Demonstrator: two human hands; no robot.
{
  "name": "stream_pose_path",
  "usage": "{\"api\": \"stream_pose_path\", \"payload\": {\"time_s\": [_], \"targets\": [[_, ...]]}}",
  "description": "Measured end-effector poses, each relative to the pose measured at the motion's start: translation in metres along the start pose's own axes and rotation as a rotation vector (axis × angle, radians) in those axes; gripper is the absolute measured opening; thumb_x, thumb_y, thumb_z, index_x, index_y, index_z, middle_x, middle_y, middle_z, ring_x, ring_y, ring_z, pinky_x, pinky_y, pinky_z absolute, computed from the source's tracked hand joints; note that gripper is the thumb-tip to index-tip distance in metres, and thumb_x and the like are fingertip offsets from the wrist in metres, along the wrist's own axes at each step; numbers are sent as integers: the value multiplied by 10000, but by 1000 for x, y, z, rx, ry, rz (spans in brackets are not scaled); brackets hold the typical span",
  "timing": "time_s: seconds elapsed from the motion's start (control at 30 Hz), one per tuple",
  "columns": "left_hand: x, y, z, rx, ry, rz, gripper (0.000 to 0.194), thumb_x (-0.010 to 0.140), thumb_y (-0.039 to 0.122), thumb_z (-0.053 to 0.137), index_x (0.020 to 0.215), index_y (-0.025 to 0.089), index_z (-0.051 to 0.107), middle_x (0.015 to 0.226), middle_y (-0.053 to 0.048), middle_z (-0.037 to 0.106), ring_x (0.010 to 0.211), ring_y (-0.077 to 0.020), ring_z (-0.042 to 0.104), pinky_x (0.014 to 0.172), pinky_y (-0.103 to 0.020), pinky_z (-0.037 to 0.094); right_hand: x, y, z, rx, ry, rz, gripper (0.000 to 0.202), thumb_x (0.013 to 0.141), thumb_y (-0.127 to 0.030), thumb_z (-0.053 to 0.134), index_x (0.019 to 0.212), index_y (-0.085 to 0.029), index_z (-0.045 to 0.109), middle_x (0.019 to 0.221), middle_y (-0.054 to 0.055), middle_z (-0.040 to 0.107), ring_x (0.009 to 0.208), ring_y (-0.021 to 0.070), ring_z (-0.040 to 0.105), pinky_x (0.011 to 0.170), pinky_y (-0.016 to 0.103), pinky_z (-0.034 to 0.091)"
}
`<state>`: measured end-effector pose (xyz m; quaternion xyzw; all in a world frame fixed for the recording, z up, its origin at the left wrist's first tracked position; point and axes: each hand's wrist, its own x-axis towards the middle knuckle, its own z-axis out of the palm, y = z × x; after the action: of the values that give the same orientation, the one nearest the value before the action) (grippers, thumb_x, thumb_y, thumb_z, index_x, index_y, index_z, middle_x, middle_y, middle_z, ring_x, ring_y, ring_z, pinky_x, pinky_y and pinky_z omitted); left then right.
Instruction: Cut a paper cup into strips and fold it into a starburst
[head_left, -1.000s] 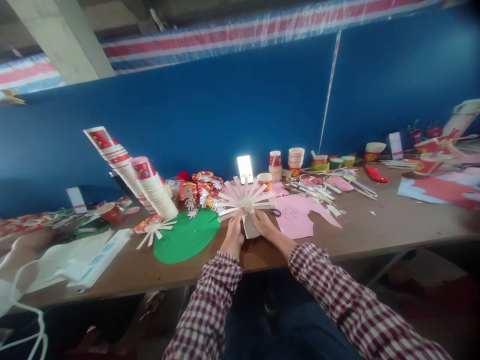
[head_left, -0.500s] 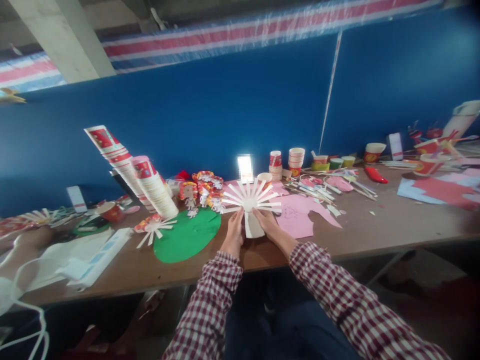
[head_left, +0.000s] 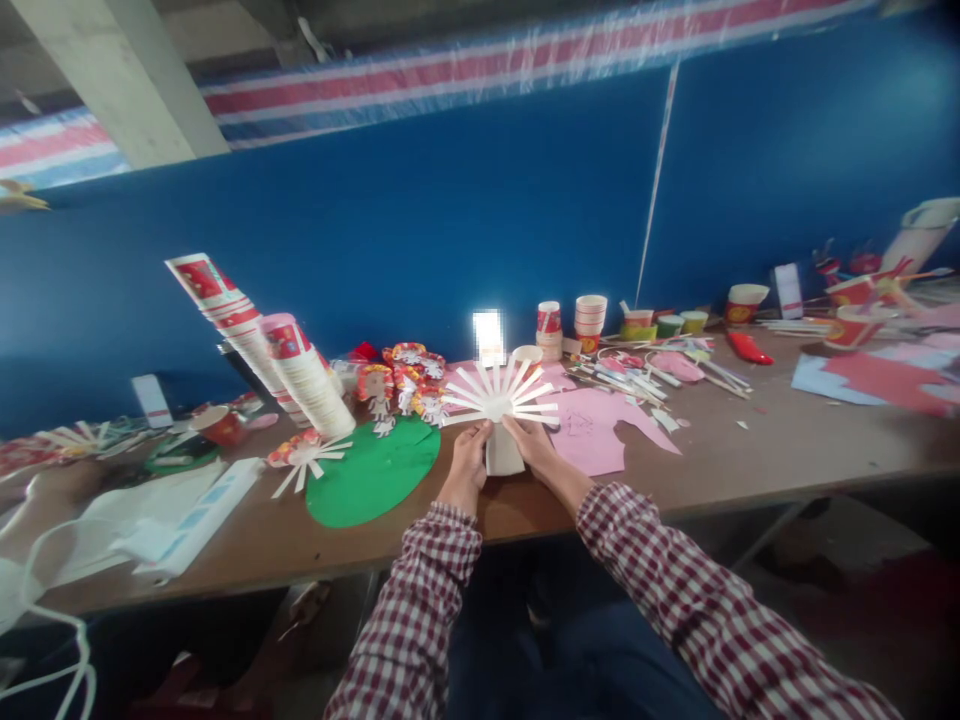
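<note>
Between my two hands is a paper cup cut into strips [head_left: 498, 407], its white strips fanned out away from me and a plain uncut part hanging below. My left hand [head_left: 470, 460] grips its left side, fingers closed. On its right side my right hand [head_left: 531, 447] is closed too, the thumb near the base of the strips. Left of my hands lies a green paper oval [head_left: 375, 475], with another cut-strip cup [head_left: 307, 455] at its left edge. Pink paper [head_left: 589, 430] lies just to the right of my hands.
Tall leaning stacks of paper cups [head_left: 311, 385] stand at the left, beside small paper figures [head_left: 405, 380]. A white power strip [head_left: 206, 520] lies near another person's hand [head_left: 56, 490]. Brushes and sticks [head_left: 637, 378] and a red cutter-like object [head_left: 748, 348] lie to the right.
Both hands have shifted slightly, and the fingers of the left hand are drawn in closer to the middle of the cut cup. The cup remains held.
</note>
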<state>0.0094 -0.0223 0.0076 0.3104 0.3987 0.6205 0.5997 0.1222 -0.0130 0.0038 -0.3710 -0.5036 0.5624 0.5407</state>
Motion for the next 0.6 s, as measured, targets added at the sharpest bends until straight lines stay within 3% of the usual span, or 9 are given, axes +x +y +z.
{"api": "stream_pose_path", "payload": {"time_s": [0.27, 0.43, 0.6], "targets": [[1, -2, 1, -1, 57, 105, 414, 493, 370, 820, 752, 115, 620, 612, -4, 629, 524, -112, 569, 619, -280, 483, -2, -6, 1, -95, 119, -34, 443, 714, -528, 608, 908, -139, 692, 757, 73, 699, 756, 226, 643, 710, 336, 491], [0, -3, 0, 35, 29, 86, 445, 536, 410, 803, 810, 104, 631, 641, -33, 650, 564, -145, 604, 624, -302, 493, -1, -6, 2, -66, 93, -79, 422, 731, -494, 610, 939, -134, 681, 871, 98, 700, 777, 218, 644, 746, 347, 496], [1, -4, 0, 109, 47, 61, 451, 528, 437, 799, 749, 80, 635, 573, -41, 627, 509, -140, 579, 553, -283, 477, 3, 1, -2, -166, 82, -77, 413, 752, -473, 589, 886, -95, 689, 732, 88, 681, 679, 203, 614, 698, 341, 488]]}}
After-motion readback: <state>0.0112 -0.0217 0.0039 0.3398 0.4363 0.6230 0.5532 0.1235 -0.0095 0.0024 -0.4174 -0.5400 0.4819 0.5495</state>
